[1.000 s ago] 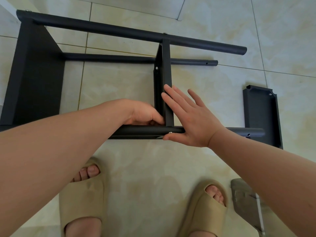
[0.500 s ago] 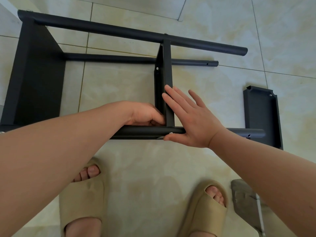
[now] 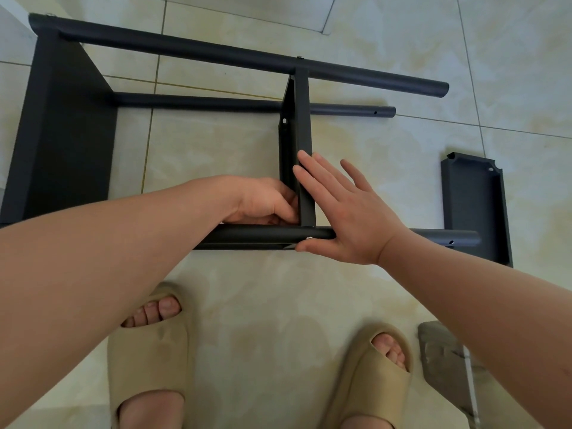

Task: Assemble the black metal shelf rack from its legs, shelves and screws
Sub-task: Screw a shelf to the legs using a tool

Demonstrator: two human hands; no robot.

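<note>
The black rack lies on its side on the tiled floor. One shelf (image 3: 62,134) is fixed at the left end, and a middle shelf (image 3: 301,125) stands edge-on between the legs. The near leg (image 3: 247,235) runs across in front of me, with a silver screw (image 3: 308,238) at its joint with the middle shelf. My left hand (image 3: 266,202) is curled in the corner left of that shelf; what its fingertips hold is hidden. My right hand (image 3: 343,212) lies flat, fingers straight, against the shelf's right face and over the leg.
A loose third shelf (image 3: 473,205) lies on the floor at the right, by the leg's free end. A grey plastic bag (image 3: 445,363) sits at the lower right. My two feet in tan slippers (image 3: 151,360) stand just below the rack.
</note>
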